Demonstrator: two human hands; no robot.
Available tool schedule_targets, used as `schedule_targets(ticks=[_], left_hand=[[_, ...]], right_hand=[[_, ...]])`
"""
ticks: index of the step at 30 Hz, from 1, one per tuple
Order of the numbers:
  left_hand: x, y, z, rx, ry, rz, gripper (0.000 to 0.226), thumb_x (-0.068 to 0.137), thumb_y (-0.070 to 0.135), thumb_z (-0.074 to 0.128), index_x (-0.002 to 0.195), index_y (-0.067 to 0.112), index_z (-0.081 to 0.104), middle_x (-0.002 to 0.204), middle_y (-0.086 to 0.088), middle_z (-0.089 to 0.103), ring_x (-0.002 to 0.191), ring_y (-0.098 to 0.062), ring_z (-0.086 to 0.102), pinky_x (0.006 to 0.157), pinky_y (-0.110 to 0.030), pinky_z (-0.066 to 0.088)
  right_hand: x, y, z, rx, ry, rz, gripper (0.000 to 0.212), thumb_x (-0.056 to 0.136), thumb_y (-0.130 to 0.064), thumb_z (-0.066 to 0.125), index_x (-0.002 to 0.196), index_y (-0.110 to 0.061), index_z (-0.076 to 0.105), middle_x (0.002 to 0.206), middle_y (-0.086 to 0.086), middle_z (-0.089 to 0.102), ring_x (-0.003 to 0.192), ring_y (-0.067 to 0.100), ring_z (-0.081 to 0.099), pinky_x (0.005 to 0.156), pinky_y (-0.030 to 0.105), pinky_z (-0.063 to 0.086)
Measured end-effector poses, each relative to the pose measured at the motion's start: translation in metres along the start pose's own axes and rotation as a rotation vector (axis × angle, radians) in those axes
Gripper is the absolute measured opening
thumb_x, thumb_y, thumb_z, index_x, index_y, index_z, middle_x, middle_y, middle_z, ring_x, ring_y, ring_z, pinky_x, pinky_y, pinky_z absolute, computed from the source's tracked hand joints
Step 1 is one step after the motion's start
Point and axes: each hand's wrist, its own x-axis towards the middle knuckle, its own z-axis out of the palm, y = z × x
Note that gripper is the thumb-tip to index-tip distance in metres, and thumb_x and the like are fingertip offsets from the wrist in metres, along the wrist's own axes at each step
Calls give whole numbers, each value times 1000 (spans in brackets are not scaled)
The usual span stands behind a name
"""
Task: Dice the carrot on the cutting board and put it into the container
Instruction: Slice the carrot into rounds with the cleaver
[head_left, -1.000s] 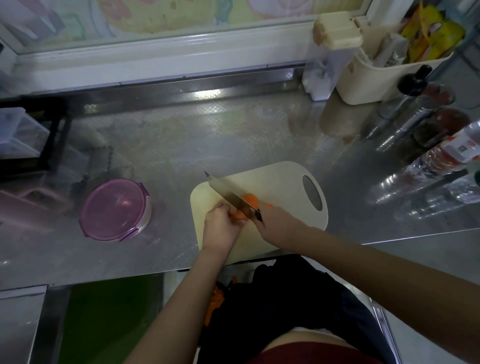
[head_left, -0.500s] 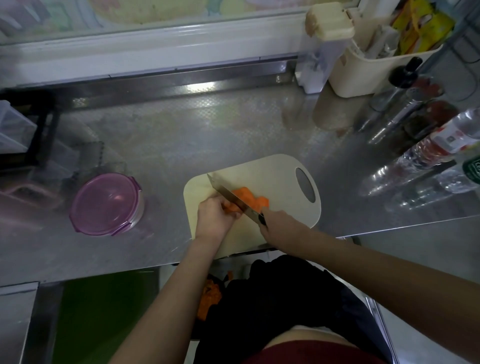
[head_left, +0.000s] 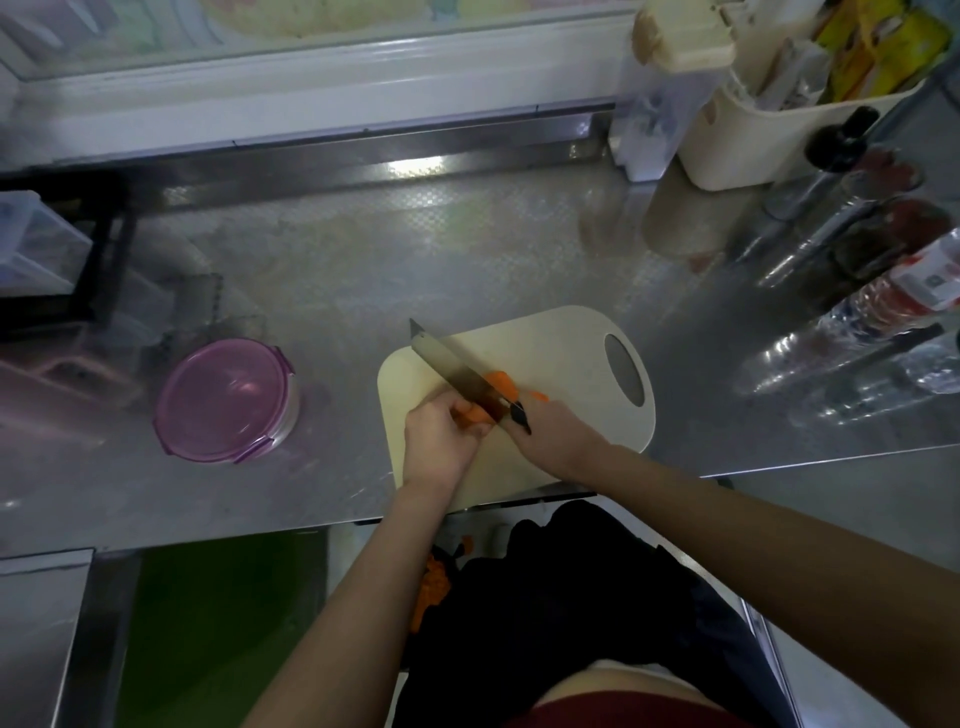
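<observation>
1 cutting board (head_left: 561, 353) on bench (head_left: 363, 249) | left hand (head_left: 436, 441) curls onto carrot (head_left: 475, 415) | right hand (head_left: 558, 436) grips 1 knife (head_left: 457, 371) | 1 lidded container (head_left: 226, 400)

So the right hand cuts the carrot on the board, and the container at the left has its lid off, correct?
No. The head view shows the container with its purple lid on. The right hand does cut the carrot on the board.

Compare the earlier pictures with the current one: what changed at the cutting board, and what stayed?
Only the knife moved: it rocked through a chop, its tip now just past the far edge of the cutting board. Unchanged: right hand grips the knife, left hand holds the carrot, the lidded container sits untouched.
</observation>
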Motion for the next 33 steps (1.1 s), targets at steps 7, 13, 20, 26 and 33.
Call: schedule_targets(ticks=[7, 13, 20, 26, 33], left_hand=[[-1, -1, 0, -12, 14, 29, 17, 70, 14, 78, 68, 23, 63, 78, 7, 60, 71, -7, 50, 67, -7, 30], [0, -3, 2, 0, 11, -7, 10, 71, 18, 78, 73, 17, 69, 82, 3, 65, 74, -10, 53, 68, -12, 35], [1, -6, 4, -13, 14, -13, 9, 71, 19, 76, 74, 14, 70, 82, 0, 67, 79, -16, 59, 71, -20, 42], [2, -4, 3, -1, 25, 2, 8, 70, 17, 77, 72, 15, 70, 81, -1, 67, 74, -15, 56, 66, -16, 35], [3, -4, 3, 2, 23, 41, 7, 70, 11, 76, 72, 13, 70, 79, -1, 67, 69, -11, 51, 66, -12, 33]], right_hand=[[-12, -8, -19, 84, 87, 20, 22, 99, -34, 40, 87, -16, 44, 71, -4, 47, 72, 17, 46, 69, 26, 31], [-17, -16, -18, 69, 62, -32, 20, 99, -29, 40, 102, -13, 51, 89, 7, 57, 83, 22, 52, 67, 22, 29], [-15, -13, -12, 12, 72, -47, 35, 99, -30, 41, 124, -8, 49, 106, 18, 64, 98, 33, 59, 82, 33, 41], [-12, -14, -4, -65, 80, -59, 39, 98, -31, 41, 129, -8, 46, 109, 18, 61, 100, 35, 58, 87, 42, 46], [2, -25, -5, -94, 13, -5, 33, 99, -27, 40, 121, -4, 48, 105, 21, 62, 97, 37, 58, 77, 34, 40]])
